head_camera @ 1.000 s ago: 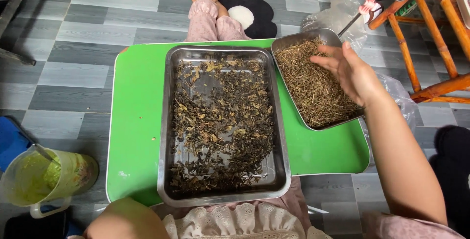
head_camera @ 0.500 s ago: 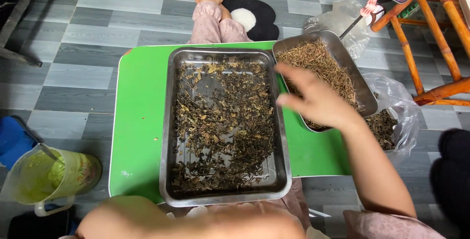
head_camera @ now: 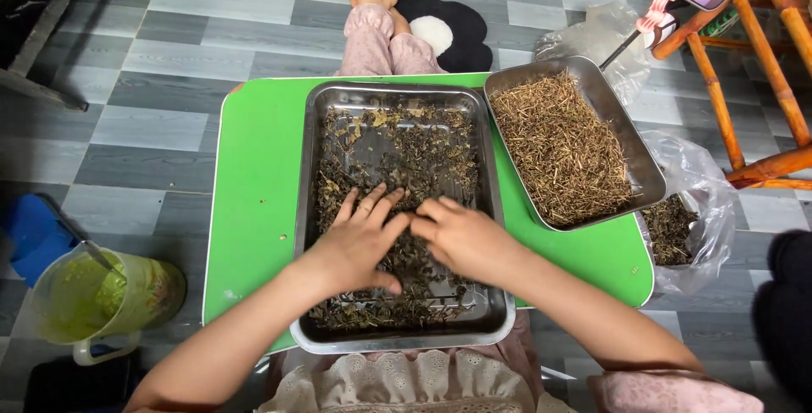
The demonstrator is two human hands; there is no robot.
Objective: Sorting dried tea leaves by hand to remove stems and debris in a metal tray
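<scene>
Your left hand (head_camera: 359,239) lies palm down in the large steel tray (head_camera: 397,341), fingers (head_camera: 372,206) spread flat and loosely apart on the dark dried leaves (head_camera: 423,155), gripping nothing. Your right hand (head_camera: 465,239) rests just beside it, also palm down, its fingers (head_camera: 427,227) bent slightly and pointing toward the left hand, their tips touching the left hand's fingers over the leaves. Whether anything is pinched under the right fingers you cannot tell from above; nothing shows held in either hand.

The leaves cover most of the tray floor in a thin, patchy layer, with bare metal showing near the upper left and lower right. The tray sits in the middle of the green bench (head_camera: 254,210), its near edge at your lap.

To the right, a smaller steel tray (head_camera: 626,138) lies skewed, partly overhanging the bench's right edge, heaped with pale, straw-like stems (head_camera: 558,146). Just beside it, off the bench, an open clear plastic bag (head_camera: 706,201) holds more dark leaves. On the floor at the left stands a clear jug (head_camera: 101,303) with green contents. An orange wooden stool (head_camera: 761,66) stands at the upper right.
</scene>
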